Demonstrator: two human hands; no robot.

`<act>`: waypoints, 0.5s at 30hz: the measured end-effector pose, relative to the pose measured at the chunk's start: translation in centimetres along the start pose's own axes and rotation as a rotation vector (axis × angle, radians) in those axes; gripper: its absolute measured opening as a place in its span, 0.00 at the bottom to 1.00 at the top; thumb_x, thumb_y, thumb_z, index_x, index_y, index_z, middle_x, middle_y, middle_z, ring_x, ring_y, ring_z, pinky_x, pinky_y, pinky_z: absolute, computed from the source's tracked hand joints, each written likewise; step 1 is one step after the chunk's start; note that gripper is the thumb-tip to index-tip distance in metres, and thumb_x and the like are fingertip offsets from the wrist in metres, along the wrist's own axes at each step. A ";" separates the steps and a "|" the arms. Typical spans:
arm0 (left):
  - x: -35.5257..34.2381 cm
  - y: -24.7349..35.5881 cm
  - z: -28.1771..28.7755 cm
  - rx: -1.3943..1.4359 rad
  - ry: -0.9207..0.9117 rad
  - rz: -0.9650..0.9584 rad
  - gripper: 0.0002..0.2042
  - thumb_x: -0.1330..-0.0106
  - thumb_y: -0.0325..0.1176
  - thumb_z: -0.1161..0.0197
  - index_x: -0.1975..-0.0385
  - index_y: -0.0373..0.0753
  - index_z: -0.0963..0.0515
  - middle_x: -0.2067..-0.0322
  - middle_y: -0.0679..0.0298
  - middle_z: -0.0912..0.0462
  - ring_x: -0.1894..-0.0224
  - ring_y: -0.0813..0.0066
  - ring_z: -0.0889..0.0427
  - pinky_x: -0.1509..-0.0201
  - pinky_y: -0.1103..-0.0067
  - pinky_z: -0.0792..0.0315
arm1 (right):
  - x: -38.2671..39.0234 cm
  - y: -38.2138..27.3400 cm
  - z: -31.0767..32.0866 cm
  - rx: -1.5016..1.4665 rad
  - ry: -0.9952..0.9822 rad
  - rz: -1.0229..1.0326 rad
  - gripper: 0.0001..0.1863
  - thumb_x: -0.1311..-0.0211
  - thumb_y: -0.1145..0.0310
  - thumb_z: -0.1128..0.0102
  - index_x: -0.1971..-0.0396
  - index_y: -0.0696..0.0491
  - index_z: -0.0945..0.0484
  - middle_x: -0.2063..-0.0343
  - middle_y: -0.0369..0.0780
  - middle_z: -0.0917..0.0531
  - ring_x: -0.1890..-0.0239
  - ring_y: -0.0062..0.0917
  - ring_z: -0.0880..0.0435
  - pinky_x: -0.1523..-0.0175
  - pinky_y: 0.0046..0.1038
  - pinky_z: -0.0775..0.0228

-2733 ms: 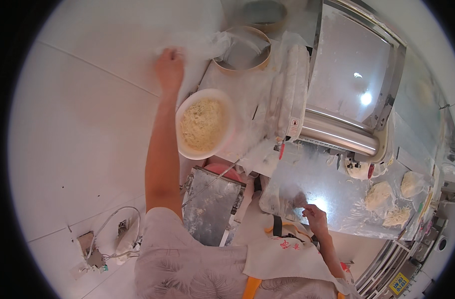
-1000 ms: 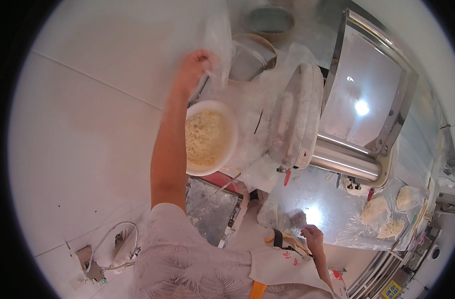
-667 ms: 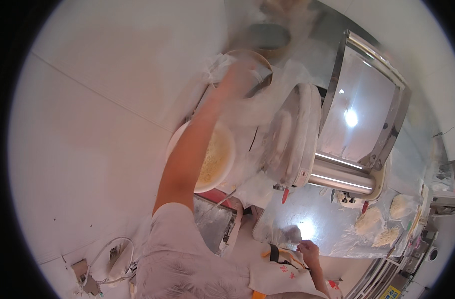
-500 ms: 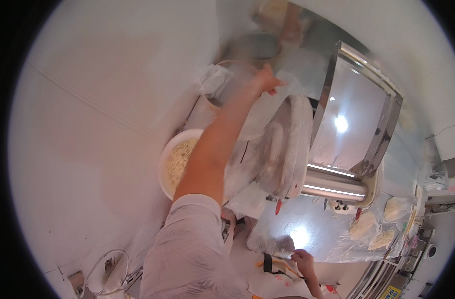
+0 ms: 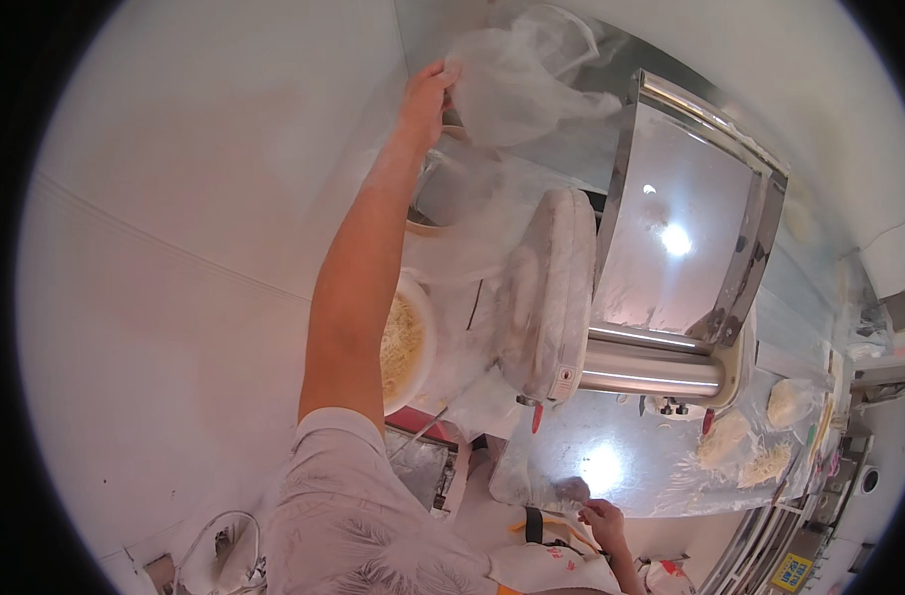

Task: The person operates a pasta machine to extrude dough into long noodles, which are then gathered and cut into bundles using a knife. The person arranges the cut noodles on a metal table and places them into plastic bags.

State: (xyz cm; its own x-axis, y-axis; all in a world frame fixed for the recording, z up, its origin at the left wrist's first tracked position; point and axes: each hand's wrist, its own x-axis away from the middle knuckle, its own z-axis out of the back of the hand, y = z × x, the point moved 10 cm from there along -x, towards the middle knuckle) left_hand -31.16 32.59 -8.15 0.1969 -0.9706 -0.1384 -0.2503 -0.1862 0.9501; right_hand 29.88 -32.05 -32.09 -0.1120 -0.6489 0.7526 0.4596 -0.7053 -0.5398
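My left hand (image 5: 425,97) is stretched far up and grips a crumpled clear plastic sheet (image 5: 517,79) above the steel dough-sheeting machine (image 5: 685,228). More plastic film (image 5: 472,213) hangs below it, over a pot. My left forearm crosses a white bowl (image 5: 418,342) filled with pale shredded dough. My right hand (image 5: 603,516) is low by my body, pinching the near edge of a clear plastic sheet (image 5: 611,461) spread on the machine's steel tray. Flour coats the machine's side cover (image 5: 547,288).
Several dough pieces (image 5: 760,441) lie under plastic at the tray's right end. A steel roller (image 5: 651,369) runs across the machine. Pale tiled floor (image 5: 175,258) fills the left. A metal stand (image 5: 418,471) sits under the bowl. Cables (image 5: 220,540) lie at lower left.
My left hand has risen from beside the bowl to high above the machine, lifting the plastic sheet with it. My right hand has stayed on the tray's plastic edge.
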 end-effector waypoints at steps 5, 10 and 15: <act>4.8 1.1 0.2 0.527 -0.060 0.050 0.12 0.24 0.28 0.45 0.46 0.34 0.23 0.55 0.65 0.16 0.51 0.70 0.18 0.44 0.71 0.22 | -0.5 -0.4 0.6 -0.060 0.017 0.054 0.12 0.29 0.75 0.38 0.51 0.65 0.18 0.64 0.47 0.10 0.64 0.29 0.09 0.55 0.28 0.14; 9.4 5.6 2.4 0.556 0.010 -0.076 0.15 0.26 0.23 0.49 0.42 0.30 0.26 0.47 0.55 0.16 0.44 0.60 0.16 0.38 0.66 0.21 | -0.1 -2.8 1.5 -0.033 0.024 0.119 0.12 0.29 0.74 0.39 0.51 0.64 0.18 0.65 0.46 0.10 0.63 0.28 0.09 0.54 0.28 0.15; 21.0 18.9 -1.2 0.349 0.021 -0.236 0.18 0.25 0.24 0.45 0.37 0.29 0.28 0.41 0.45 0.18 0.41 0.53 0.16 0.39 0.64 0.19 | 1.0 -11.8 2.9 -0.158 -0.013 0.310 0.13 0.28 0.72 0.38 0.51 0.64 0.18 0.67 0.44 0.10 0.65 0.26 0.10 0.56 0.27 0.18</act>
State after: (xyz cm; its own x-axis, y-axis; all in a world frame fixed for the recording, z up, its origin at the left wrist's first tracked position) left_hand -30.63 8.87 7.21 0.3058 -0.8926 -0.3313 -0.5015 -0.4468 0.7409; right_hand 26.89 -23.57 -23.95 0.0238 -0.8364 0.5476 0.3282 -0.5109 -0.7945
